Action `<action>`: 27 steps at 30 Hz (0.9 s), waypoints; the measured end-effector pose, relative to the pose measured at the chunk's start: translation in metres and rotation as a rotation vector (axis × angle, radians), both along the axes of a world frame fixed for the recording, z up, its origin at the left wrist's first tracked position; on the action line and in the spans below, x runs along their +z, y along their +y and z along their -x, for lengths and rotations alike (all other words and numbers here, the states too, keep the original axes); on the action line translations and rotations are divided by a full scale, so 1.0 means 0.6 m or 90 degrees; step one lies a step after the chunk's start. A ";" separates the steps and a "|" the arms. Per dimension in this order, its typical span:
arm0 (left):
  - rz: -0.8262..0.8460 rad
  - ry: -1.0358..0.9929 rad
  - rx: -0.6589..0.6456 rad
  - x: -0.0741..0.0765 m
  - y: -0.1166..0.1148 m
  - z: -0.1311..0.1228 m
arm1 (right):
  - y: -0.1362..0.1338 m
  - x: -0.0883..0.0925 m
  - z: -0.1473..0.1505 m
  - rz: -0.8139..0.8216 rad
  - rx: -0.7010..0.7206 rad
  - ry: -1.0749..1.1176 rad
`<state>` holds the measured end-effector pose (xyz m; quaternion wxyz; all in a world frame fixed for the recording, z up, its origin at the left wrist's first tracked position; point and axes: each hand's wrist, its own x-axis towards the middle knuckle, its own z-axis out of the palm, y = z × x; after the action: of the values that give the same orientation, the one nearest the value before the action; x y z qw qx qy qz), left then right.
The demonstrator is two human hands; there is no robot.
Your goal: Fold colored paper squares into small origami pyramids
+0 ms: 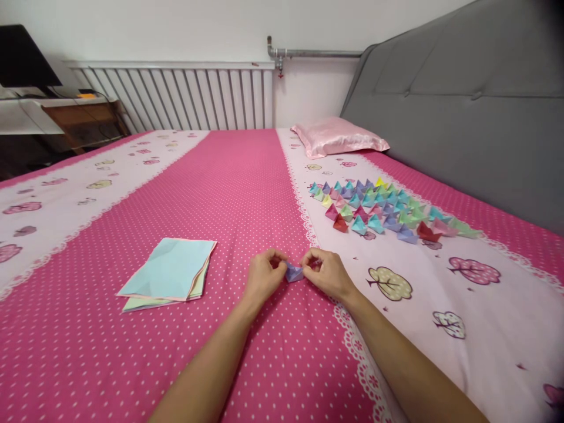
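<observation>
A small folded blue paper piece (294, 272) lies between my two hands on the pink dotted bedsheet (238, 194). My left hand (264, 274) pinches its left end and my right hand (326, 272) pinches its right end, fingers curled. To the left rests a stack of coloured paper sheets (170, 273), light blue on top. Beyond my right hand, several small folded paper boats (379, 208) in many colours are laid out in rows.
A pink satin pillow (337, 136) lies at the head of the bed beside the grey padded headboard (462, 106). A white radiator (176, 97) runs along the far wall. A wooden side table (83, 120) stands at the far left.
</observation>
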<state>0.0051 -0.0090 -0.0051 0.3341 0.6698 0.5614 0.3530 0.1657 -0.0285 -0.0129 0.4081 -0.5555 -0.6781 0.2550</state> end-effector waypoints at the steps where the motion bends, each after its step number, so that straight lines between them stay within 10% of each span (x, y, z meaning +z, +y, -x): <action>1: -0.008 0.007 -0.003 -0.001 0.002 0.002 | 0.000 0.000 -0.002 0.001 0.008 -0.004; 14: -0.123 0.249 -0.084 0.010 -0.003 0.010 | -0.001 0.007 -0.012 -0.023 0.079 -0.006; 27: -0.120 0.302 -0.234 0.005 -0.010 0.012 | -0.021 0.014 -0.008 -0.063 0.148 -0.297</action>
<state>-0.0019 -0.0152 -0.0024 0.1883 0.8518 0.4580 0.1709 0.1705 -0.0414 -0.0047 0.2354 -0.4968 -0.8249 0.1318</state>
